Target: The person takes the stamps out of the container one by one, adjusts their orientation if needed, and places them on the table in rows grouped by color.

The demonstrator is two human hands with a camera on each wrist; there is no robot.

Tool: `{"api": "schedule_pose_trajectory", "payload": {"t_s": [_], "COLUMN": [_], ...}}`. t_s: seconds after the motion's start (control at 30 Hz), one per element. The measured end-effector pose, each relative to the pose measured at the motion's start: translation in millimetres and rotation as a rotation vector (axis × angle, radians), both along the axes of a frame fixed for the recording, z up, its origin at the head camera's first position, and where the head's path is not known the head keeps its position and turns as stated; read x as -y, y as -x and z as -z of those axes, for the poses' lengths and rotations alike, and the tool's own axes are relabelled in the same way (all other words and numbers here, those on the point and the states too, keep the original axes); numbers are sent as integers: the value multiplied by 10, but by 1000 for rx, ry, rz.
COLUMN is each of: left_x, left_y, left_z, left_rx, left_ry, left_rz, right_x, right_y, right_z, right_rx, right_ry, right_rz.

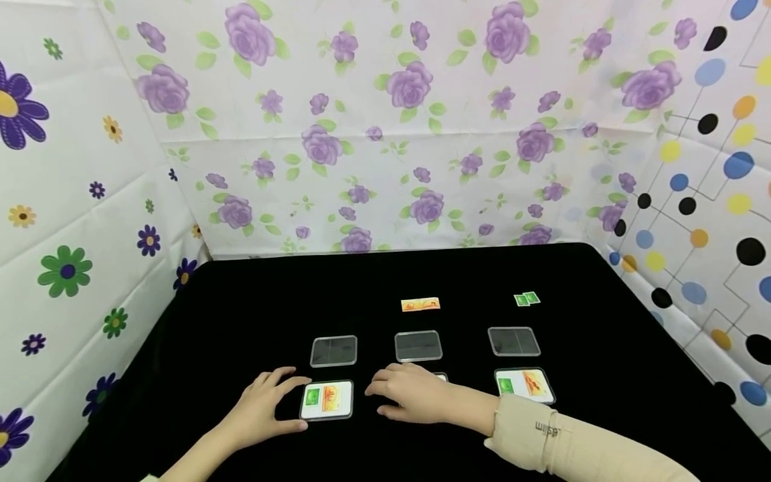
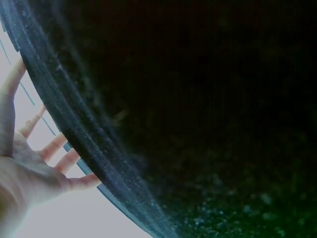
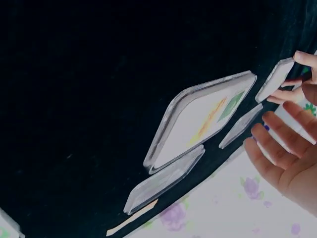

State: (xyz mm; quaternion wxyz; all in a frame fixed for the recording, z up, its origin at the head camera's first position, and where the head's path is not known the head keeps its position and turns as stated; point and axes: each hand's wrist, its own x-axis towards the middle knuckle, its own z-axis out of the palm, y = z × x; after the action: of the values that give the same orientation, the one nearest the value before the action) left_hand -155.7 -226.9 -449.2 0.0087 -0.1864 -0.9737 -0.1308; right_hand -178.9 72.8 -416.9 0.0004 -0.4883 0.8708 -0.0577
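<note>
My left hand is at the left side of a see-through case that holds a white card with a green and an orange picture. Thumb and forefinger lie spread at its two left corners. In the right wrist view the left hand's fingertips are right at the end of that case. My right hand hovers over the middle of the near row, its fingers loosely extended toward the left and nothing in them. Mostly hidden behind it in the head view, the middle case shows its white card in the right wrist view.
At the right of the near row lies a third card case, beside the right sleeve. Behind are three see-through cases in a row. Farther back lie orange cards and small green cards on the black cloth.
</note>
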Motion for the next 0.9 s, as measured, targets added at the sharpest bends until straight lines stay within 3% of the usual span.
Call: {"api": "schedule_pose_trajectory", "payload": {"t_s": [0.2,0.3,0.63,0.9], "left_x": [7,11,-2,26], "left_y": [1,-2,18,-16], "left_z": [4,3,7,15], "left_rx": [-1,10,11,-24], "left_ry": [-7,-9,-10,-31], "left_rz": [2,-1,9,25], "right_x": [162,248,503,721], "right_y": [18,22,4,-9], "right_z": [-58,-84,-57,-34], "right_rx": [140,165,247,129], "right_ry": [91,108,139,145], "right_rz": [91,113,78,31]}}
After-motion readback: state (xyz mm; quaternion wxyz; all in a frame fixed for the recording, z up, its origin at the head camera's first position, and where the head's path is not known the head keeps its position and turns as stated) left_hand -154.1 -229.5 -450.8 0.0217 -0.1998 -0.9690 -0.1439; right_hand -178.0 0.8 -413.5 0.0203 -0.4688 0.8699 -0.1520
